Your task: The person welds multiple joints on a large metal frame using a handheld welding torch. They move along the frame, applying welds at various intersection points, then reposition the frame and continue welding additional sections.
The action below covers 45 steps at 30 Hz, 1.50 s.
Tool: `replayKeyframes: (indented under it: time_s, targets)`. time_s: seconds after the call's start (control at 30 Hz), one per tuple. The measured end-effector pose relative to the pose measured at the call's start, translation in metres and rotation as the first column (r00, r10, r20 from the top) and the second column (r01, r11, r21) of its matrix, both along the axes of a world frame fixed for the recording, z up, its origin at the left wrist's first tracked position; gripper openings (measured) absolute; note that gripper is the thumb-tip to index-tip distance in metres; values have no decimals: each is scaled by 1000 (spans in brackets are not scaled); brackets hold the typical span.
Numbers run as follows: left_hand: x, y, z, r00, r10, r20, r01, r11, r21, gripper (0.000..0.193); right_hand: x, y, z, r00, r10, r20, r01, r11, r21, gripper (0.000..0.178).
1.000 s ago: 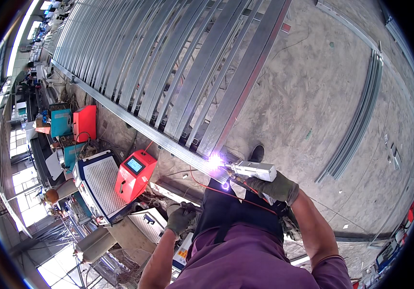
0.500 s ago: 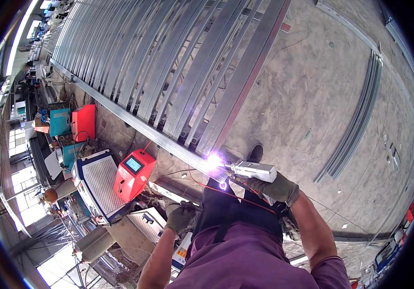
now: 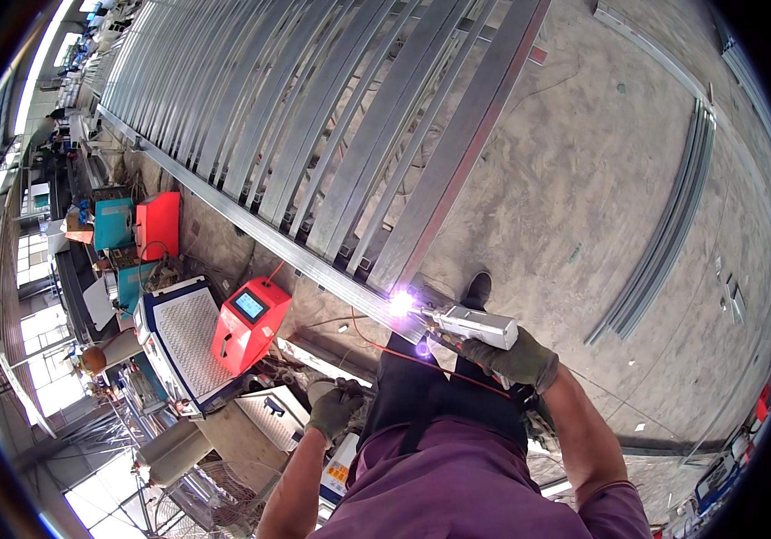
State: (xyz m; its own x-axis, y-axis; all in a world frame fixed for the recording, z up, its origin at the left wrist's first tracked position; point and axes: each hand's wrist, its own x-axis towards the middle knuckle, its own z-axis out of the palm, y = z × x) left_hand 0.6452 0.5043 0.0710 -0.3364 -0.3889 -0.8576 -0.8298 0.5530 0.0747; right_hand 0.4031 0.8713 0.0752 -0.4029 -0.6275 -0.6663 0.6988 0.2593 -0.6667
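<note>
My gloved right hand (image 3: 524, 361) is wrapped round a silver handheld welding gun (image 3: 473, 325). The gun's tip points left at a glaring white-violet weld spot (image 3: 400, 303), which hides the joint under it. That spot lies where the end of the outermost flat metal bar (image 3: 466, 153) meets the long metal edge rail (image 3: 251, 228) of a slatted frame. To the left of my legs, my gloved left hand (image 3: 335, 408) has its fingers curled; whatever may be in them is hidden.
A red machine with a screen (image 3: 252, 328) stands at left beside a white-topped cabinet (image 3: 189, 337). An orange-red cable (image 3: 376, 342) runs past my legs. Several long metal profiles (image 3: 664, 225) lie on the concrete floor (image 3: 565, 180) to the right. A second red box (image 3: 158, 225) stands farther left.
The welding gun and my right hand have shifted very slightly right and down, and the glare sits a touch lower. My left hand stays in place.
</note>
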Motion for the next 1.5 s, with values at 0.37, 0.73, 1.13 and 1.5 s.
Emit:
replayKeyframes:
  time_s: [0.37,0.73,1.13,1.5]
  targets:
    - [-8,6,3,999,48,17,-48,998,45,48,2,-1,-1,992,73,-106,-80,995,-67,51]
    - [-8,7,-2,997,54,48,-55,998,13,52,-6,-13,19,749,493,-443,-313,852,420,57]
    - [4,7,-1,998,15,55,-14,1000,-20,52,13,4,-7,990,-33,-139,31,999,-18,60]
    - [-16,15,11,996,52,71,-51,999,-15,54,25,-2,-49,-137,-110,984,781,599,176,45]
